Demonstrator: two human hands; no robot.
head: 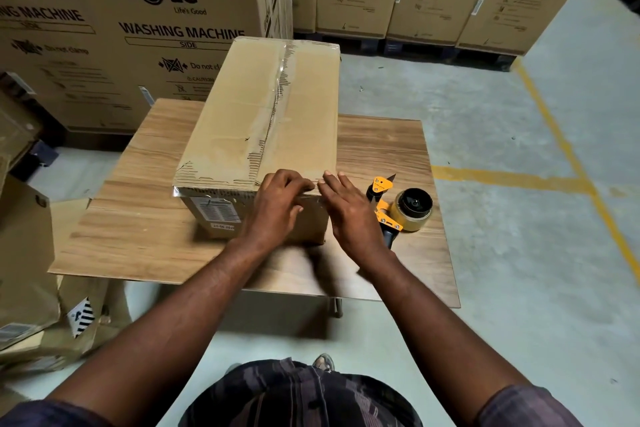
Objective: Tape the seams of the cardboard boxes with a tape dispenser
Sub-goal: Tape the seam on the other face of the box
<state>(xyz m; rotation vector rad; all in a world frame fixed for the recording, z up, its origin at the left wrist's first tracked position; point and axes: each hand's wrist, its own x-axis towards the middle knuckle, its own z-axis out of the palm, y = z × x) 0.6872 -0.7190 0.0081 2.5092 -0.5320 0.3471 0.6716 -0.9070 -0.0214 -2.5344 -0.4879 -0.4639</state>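
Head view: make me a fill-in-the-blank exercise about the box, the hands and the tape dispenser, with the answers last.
1. The tape dispenser lies on the table, to the ____ of the cardboard box.
2. The dispenser is held by ____ hand.
3. The left hand and right hand both touch the near top edge of the ____.
4. The large cartons behind are printed "WASHING ____".
Missing words: right; neither; box; MACHINE.
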